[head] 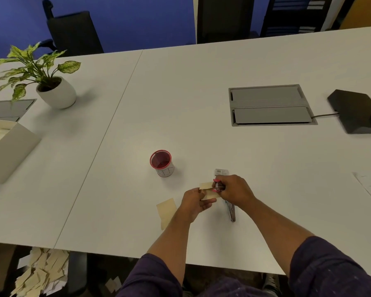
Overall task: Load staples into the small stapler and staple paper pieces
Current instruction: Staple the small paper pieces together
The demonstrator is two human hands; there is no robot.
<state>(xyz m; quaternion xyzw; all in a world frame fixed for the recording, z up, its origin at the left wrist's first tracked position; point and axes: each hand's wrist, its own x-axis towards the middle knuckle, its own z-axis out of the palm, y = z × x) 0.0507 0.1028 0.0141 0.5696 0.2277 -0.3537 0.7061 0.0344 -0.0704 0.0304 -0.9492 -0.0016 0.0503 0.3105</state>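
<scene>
Tan paper piece (166, 211) is lying flat near the table's (201, 103) front edge, just left of the hands. Red-rimmed cup (161, 162) is standing further in from that edge. Left hand (194, 203) is pinching tan paper pieces (208, 190), fingers curled. Right hand (234, 190) is gripping the small stapler (217, 186), jaws over the paper's right end. Staple box (221, 172) is sitting just behind; metal tool (231, 211) lying beneath the right wrist.
</scene>
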